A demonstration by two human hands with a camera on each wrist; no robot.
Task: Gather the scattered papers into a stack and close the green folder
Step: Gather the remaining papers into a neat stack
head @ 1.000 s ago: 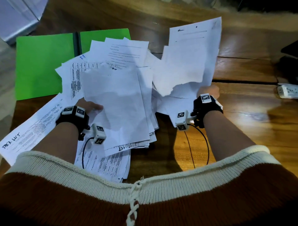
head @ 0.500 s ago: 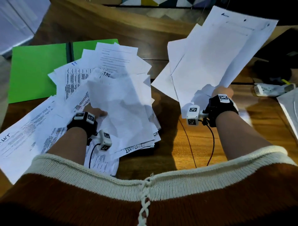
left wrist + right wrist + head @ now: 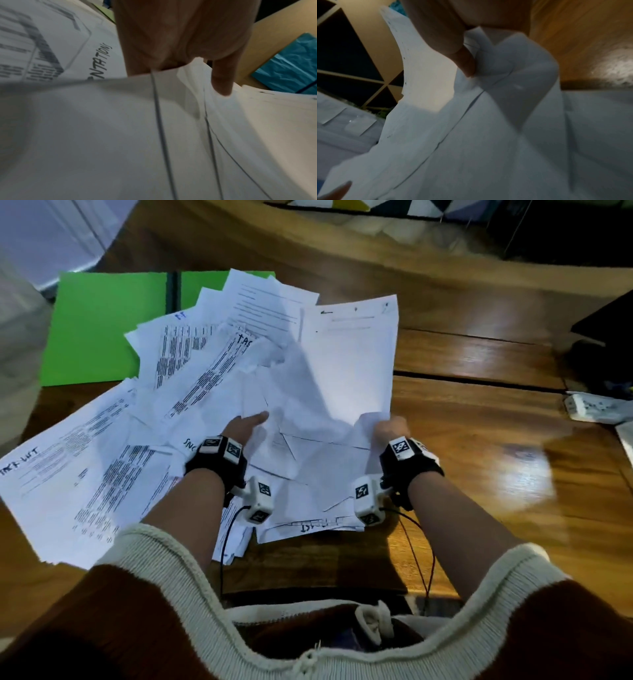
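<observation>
A messy pile of white papers (image 3: pixel 191 392) spreads over the middle of the wooden table (image 3: pixel 479 440). Behind it lies the green folder (image 3: pixel 102 326), open flat, its right half partly covered by sheets. My right hand (image 3: pixel 390 428) grips the crumpled corner of a bundle of papers (image 3: pixel 349 364) and holds it over the pile; in the right wrist view the thumb (image 3: pixel 464 59) pinches the sheets (image 3: pixel 488 121). My left hand (image 3: pixel 245 424) holds the pile's left edge, thumb (image 3: pixel 221 78) on top of the papers (image 3: pixel 120 135), fingers hidden under them.
Printed sheets (image 3: pixel 58 481) reach to the table's left near edge. A white power strip (image 3: pixel 596 407) lies at the right edge, beside a dark object (image 3: pixel 606 320) at the far right. Bare wood shows to the right of the pile.
My right hand has swung its bundle of papers left and down, from out over the bare wood onto the pile. The left hand has stayed gripping the pile's left side.
</observation>
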